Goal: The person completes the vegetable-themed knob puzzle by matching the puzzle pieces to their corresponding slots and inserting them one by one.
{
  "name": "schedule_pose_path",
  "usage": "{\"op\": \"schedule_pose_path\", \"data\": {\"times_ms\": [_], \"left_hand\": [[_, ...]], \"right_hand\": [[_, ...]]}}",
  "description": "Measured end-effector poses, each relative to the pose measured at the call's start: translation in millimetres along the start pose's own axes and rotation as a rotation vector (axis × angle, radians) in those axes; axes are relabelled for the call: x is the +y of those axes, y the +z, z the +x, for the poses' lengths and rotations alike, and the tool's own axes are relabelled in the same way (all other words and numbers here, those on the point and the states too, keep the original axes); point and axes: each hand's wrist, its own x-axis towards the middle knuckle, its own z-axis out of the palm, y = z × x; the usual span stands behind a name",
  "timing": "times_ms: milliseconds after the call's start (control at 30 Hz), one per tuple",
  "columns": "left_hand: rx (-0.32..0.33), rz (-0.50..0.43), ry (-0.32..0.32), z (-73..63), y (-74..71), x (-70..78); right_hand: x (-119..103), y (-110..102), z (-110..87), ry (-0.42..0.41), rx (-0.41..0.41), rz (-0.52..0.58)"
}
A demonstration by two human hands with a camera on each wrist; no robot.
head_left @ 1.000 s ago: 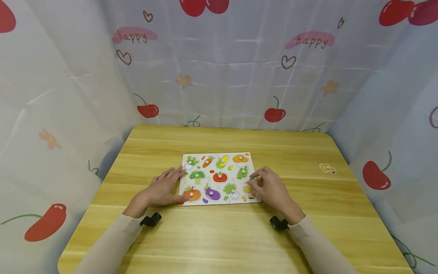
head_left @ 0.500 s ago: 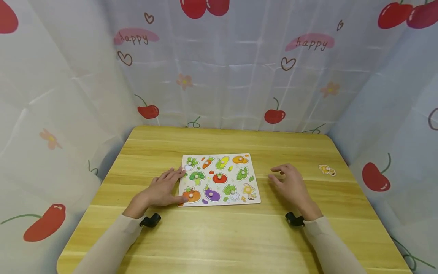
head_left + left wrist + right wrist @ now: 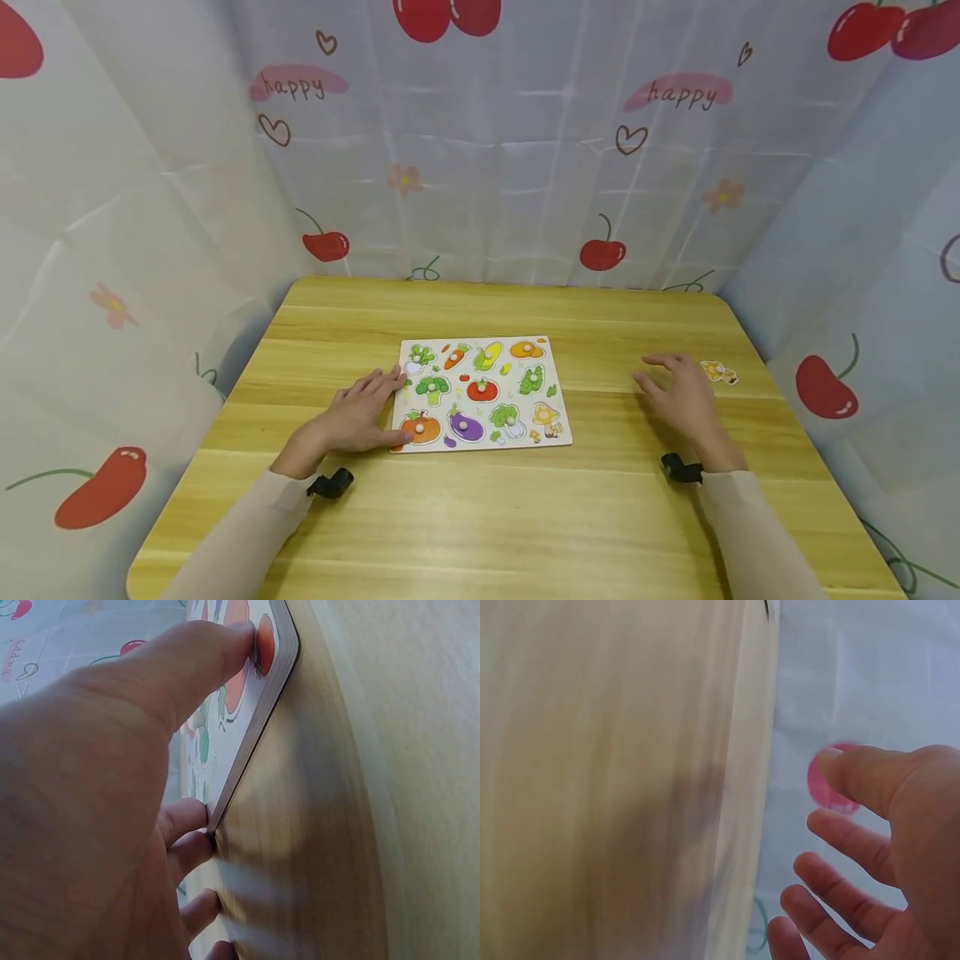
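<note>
A vegetable peg puzzle board (image 3: pixel 480 437) lies flat on the table, with knobbed pieces such as an eggplant (image 3: pixel 467 425) and a tomato (image 3: pixel 482 389) in it. My left hand (image 3: pixel 356 419) rests at the board's left edge. Its thumb (image 3: pixel 187 664) lies over the pumpkin (image 3: pixel 237 667) corner, and the other fingers reach the edge and the tabletop. The board's mushroom spot (image 3: pixel 546 418) shows a printed picture with no knob. My right hand (image 3: pixel 684 402) hovers over the table, fingers loosely bent and holding nothing. Just beyond it lies a yellow mushroom piece (image 3: pixel 718 372).
The wooden table (image 3: pixel 480 525) has rounded back corners. A white curtain (image 3: pixel 480 208) printed with cherries and hearts surrounds its back and sides. A black wrist camera (image 3: pixel 681 469) sits on the right wrist, another camera (image 3: pixel 331 483) on the left.
My right hand has moved from the board's mushroom spot rightward across the table, close to the loose mushroom piece. My left hand and the board have stayed in place.
</note>
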Motion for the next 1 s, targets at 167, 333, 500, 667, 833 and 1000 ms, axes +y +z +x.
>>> {"op": "schedule_pose_path", "data": {"times_ms": [167,333,500,667,833,1000], "left_hand": [[0.000,-0.004,-0.006,-1.5,1.7,-0.2],[0.008,-0.005,-0.002,-2.2,1.9,-0.4],[0.017,-0.006,0.001,-1.6,1.5,-0.9],[0.018,-0.003,0.004,-1.0,1.4,-1.2],[0.021,-0.004,0.012,-0.6,2.0,-1.3],[0.022,-0.006,0.013,-1.5,1.7,0.2]], "right_hand": [[22.5,-14.9,2.3,0.028,0.009,-0.021],[46.8,-27.3,5.0,0.040,0.019,-0.041],[68.0,-39.0,6.2,0.066,0.004,-0.074],[81.9,-48.3,4.2,0.093,-0.070,-0.091],[89.9,-50.4,1.5,0.084,-0.090,-0.105],[94.0,-50.3,-0.6,0.120,-0.094,-0.115]]}}
